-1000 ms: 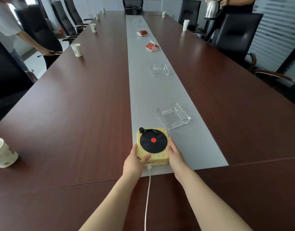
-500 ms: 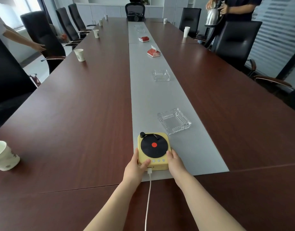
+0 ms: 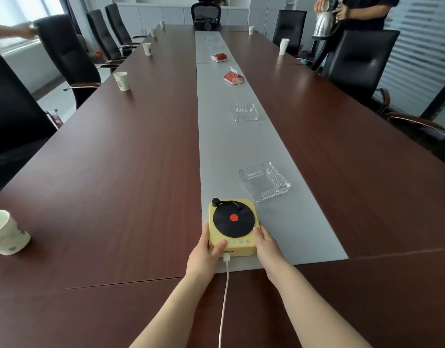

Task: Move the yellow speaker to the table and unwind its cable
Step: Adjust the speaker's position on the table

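speaker [image 3: 233,227]: pale yellow body; black disc with a red centre dot; black tonearm; row of pale round buttons
cable [image 3: 224,295]: white
table [image 3: 116,177]: dark reddish-brown wood grain
centre runner [image 3: 224,146]: plain light grey
ashtray [image 3: 264,181]: clear ribbed glass
tissue box [image 3: 233,77]: red and white
paper cup [image 3: 6,233]: white with faint green print
chairs [image 3: 359,61]: black
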`<state>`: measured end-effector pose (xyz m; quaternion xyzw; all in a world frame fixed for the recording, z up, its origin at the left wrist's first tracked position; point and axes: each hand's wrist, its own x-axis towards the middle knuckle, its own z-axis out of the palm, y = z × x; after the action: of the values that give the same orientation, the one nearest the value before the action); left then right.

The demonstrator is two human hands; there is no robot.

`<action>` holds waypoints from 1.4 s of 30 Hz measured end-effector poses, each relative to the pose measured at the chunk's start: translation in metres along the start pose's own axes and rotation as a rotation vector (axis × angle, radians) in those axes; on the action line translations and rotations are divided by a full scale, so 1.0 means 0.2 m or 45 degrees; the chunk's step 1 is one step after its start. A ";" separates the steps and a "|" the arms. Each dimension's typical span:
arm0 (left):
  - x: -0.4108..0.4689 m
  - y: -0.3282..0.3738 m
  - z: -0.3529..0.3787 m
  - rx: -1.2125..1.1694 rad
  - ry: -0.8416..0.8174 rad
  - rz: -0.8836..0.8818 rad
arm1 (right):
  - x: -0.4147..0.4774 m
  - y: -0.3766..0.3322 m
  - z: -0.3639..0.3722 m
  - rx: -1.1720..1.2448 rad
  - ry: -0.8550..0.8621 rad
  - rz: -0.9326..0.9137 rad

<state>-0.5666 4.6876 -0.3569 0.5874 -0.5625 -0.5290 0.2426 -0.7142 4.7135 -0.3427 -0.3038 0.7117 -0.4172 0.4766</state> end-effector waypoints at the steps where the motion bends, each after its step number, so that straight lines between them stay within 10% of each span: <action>1: 0.00 0.00 0.00 0.002 0.000 0.000 | 0.00 0.00 0.00 0.000 -0.001 -0.001; 42: -0.17 0.11 -0.08 0.268 -0.191 -0.264 | -0.21 0.05 -0.08 -0.330 -0.119 0.101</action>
<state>-0.5549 4.7095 -0.3211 0.6233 -0.5676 -0.5318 0.0811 -0.7136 4.7578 -0.3297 -0.3534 0.7481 -0.2879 0.4822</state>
